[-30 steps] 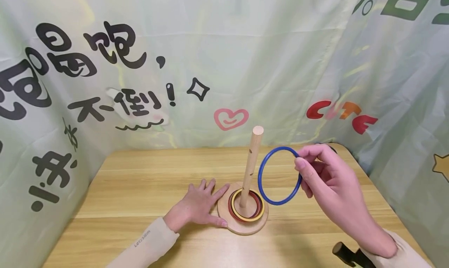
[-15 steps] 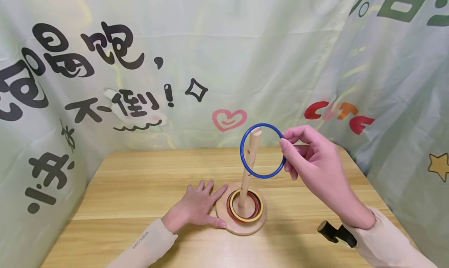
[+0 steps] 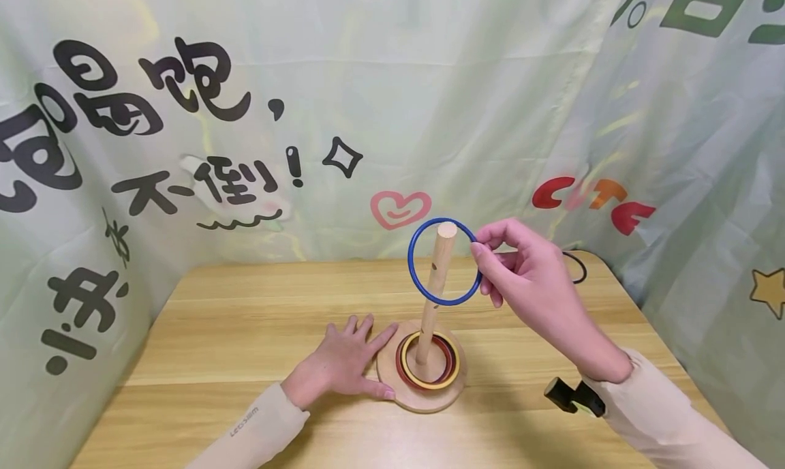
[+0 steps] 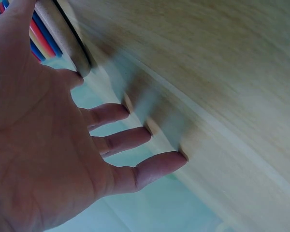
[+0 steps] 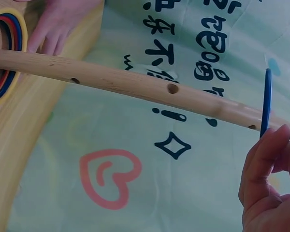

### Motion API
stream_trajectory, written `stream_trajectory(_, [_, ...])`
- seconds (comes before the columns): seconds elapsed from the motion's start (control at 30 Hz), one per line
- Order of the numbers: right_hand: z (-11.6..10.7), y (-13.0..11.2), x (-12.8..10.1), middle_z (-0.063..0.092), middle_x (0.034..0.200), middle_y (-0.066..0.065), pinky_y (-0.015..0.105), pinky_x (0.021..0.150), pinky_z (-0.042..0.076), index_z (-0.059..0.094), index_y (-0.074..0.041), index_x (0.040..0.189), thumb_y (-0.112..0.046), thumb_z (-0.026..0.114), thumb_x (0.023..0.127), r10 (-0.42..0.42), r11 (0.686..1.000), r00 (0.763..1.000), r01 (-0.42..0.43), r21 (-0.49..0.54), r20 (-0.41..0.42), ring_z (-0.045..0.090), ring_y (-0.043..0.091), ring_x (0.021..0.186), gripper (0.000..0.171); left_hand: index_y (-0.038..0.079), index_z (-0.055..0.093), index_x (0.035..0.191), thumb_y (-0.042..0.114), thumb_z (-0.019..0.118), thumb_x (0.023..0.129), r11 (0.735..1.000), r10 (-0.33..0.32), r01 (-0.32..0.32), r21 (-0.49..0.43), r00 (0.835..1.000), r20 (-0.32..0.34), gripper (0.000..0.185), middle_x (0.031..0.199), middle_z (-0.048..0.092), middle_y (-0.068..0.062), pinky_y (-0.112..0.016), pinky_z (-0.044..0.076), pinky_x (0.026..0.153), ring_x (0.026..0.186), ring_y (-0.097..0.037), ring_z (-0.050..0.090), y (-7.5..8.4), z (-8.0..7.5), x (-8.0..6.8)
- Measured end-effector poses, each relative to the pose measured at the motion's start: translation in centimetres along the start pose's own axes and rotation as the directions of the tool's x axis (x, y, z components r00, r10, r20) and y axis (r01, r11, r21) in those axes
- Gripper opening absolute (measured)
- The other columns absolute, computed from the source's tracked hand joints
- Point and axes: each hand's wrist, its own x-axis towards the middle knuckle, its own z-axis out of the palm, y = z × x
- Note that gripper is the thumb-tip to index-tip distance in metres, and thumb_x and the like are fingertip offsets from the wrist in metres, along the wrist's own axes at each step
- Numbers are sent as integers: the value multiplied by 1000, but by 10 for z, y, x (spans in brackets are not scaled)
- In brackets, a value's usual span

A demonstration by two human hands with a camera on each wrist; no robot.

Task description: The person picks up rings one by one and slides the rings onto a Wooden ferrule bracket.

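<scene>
Right hand (image 3: 530, 271): thumb and forefinger pinch the right edge of one blue ring (image 3: 411, 261), the remaining fingers bent beneath. The ring sits high on an upright wooden post (image 3: 436, 278), its lower rim crossing in front of the wood and the post's flat top showing within it; the right wrist view shows it edge-on near that tip, well apart from the base. Left hand (image 3: 349, 360): fingers spread wide, forefinger and thumb touching the edge of the round wooden base (image 3: 429, 402), the other three fingertips resting on the wood-grain table (image 3: 245, 319). Around the post's foot lies a stack of rings, yellow ring (image 3: 457, 361) uppermost, red ring (image 3: 401, 363) below; the left wrist view shows blue, red and yellow layers. The post has dark holes (image 5: 172, 88) along its length. One dark loop (image 3: 585, 270) lies by the table's far right corner, partly hidden behind the right hand. One black device (image 3: 573, 396) is at the right cuff. Printed cloth (image 3: 343, 60) behind: "CUTE" in red, pink and orange; black characters including 喝饱 and 不倒!; a pink heart outline. Left sleeve (image 3: 264, 414): small lettering, too unclear to read.
</scene>
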Motion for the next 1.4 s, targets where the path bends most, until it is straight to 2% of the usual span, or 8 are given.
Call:
stream_trajectory(0.17, [5,13,0,61,80,8,31,47,49,64,-13,106,-21,67,102,6,1000,999,-6,-17,47,59,22,51,10,30,18,166,95,49,75,1000,-4,4,-11,1000,-2,117,164,30,-24,-78,38,97,144,-52,36,1,-2,-2])
stream_trajectory(0.3, [11,29,0,59,77,8,31,46,47,63,-15,103,-18,66,102,14,1000,993,-11,-28,120,57,21,51,5,31,17,166,96,47,74,1000,-11,11,-1,1000,4,117,165,29,-23,-78,38,97,145,-51,35,1,-2,-1])
stream_trajectory(0.67, [29,76,-17,60,80,7,32,44,49,64,-12,100,-13,67,101,138,990,953,-134,-31,268,58,20,49,3,30,17,166,97,46,73,1000,-6,6,18,1000,-5,118,164,30,-23,-78,39,95,144,-52,37,0,1,-1])
stream_trajectory(0.8, [35,87,-24,61,78,4,31,44,49,65,-10,98,-13,68,100,161,987,943,-154,-46,290,57,23,48,5,31,17,166,98,44,73,1000,-9,9,24,1000,-12,118,164,31,-23,-77,39,96,143,-51,38,0,1,-1])
stream_trajectory(1.03, [48,107,-36,62,75,3,25,41,44,66,-11,97,-7,66,99,139,990,941,-119,-81,308,52,10,46,5,31,16,166,99,42,72,999,-14,15,39,1000,-9,119,164,31,-22,-76,40,96,143,-50,38,0,1,1])
stream_trajectory(1.3, [59,123,-47,59,73,0,25,41,46,68,-2,104,0,63,98,151,987,935,-127,-94,320,53,8,45,8,33,15,166,100,41,71,999,-20,19,42,1000,2,120,165,30,-21,-76,40,96,144,-50,37,-1,1,3])
stream_trajectory(1.4, [61,128,-49,59,74,1,25,41,45,68,-3,103,-1,63,98,166,986,931,-147,-85,325,53,8,46,8,32,15,166,100,41,71,999,-23,22,42,1000,5,120,165,30,-21,-76,41,96,144,-50,38,-1,1,2])
